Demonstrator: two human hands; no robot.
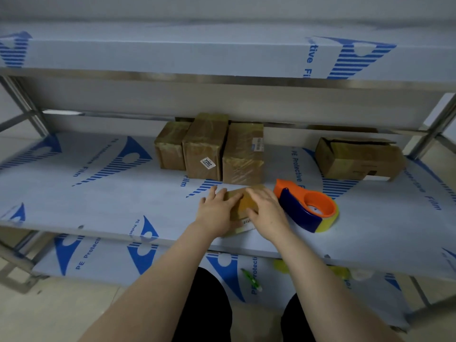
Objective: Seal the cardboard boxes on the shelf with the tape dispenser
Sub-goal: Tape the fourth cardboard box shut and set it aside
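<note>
Both palms down on the small box, dispenser waiting alongside.

I've got my left hand (pixel 217 208) and right hand (pixel 267 212) lying flat on the small box (pixel 243 202), fingers straight, pressing its top and pinching nothing. It sits near the front of the middle shelf (pixel 123 193), before three taped boxes (pixel 204 146). The tape dispenser (pixel 293 206) lies just beside my right hand. I read this as flattening flaps or tape. Next I'd need the dispenser in hand, likely for the open box (pixel 357 156) back right.

Packing or storage room: film-covered steel shelving (pixel 98 174), taped labelled cardboard boxes (pixel 204 149).
</note>
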